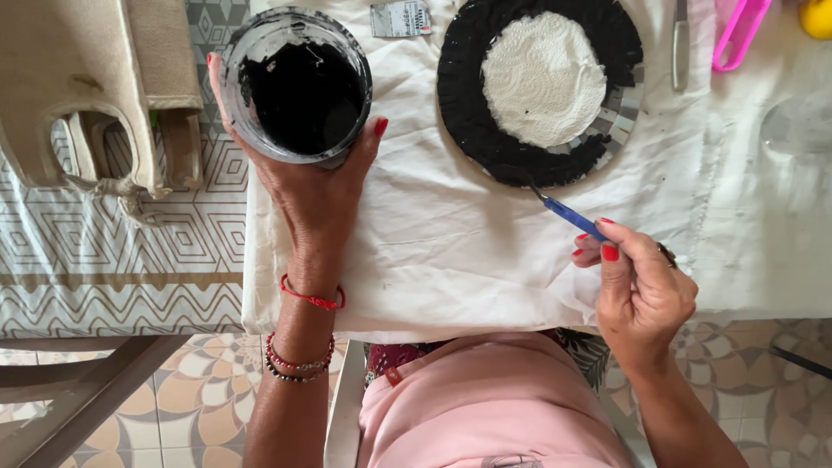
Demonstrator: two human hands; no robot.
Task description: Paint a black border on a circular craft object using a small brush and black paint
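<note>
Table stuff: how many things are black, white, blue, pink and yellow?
Black: 1, the paint in the jar that the left hand holds
White: 1, the disc
Blue: 1, the brush in the right hand
Pink: 1, a plastic tool
Yellow: 1, a thing at the corner
Total: 5

A beige canvas bag (78,95) with looped handles lies at ten o'clock on the patterned bench (113,251), while a metal tool (680,43), a pink plastic piece (737,33) and a yellow object (816,17) sit at one o'clock on the white cloth (451,251).
</note>
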